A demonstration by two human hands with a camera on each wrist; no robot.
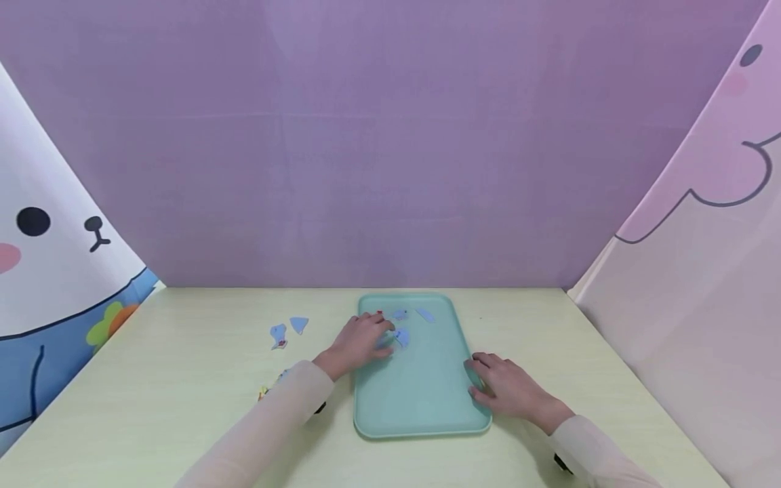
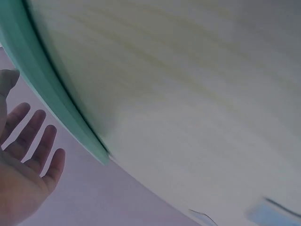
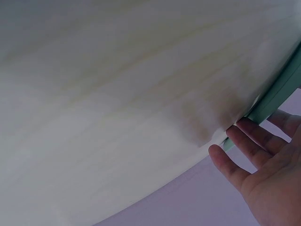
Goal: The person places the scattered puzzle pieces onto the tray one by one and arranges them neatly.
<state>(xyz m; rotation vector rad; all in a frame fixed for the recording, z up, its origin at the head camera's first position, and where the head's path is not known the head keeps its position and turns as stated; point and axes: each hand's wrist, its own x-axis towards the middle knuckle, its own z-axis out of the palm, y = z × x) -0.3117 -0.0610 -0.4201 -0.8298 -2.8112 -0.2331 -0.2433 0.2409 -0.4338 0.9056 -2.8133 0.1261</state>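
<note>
A light green tray (image 1: 421, 400) lies on the table with several small, flat blue pieces in its far part. My left hand (image 1: 360, 339) reaches over the tray's left side, fingers spread, its fingertips beside a blue piece (image 1: 401, 337). Farther back in the tray are a small blue piece (image 1: 399, 314) and a blue strip (image 1: 425, 314). In the left wrist view, the left hand (image 2: 26, 165) shows loosely bent fingers with nothing between them. At the tray's right rim (image 3: 277, 96) rests my right hand (image 1: 512, 390), its fingers slightly bent against the edge.
Left of the tray, a blue triangular piece (image 1: 299, 324) and a blue piece with a red spot (image 1: 278, 333) lie on the pale table (image 1: 183, 379). A yellow piece (image 1: 264, 392) is partly hidden by the left sleeve. A purple cloth wall (image 1: 390, 149) rises behind.
</note>
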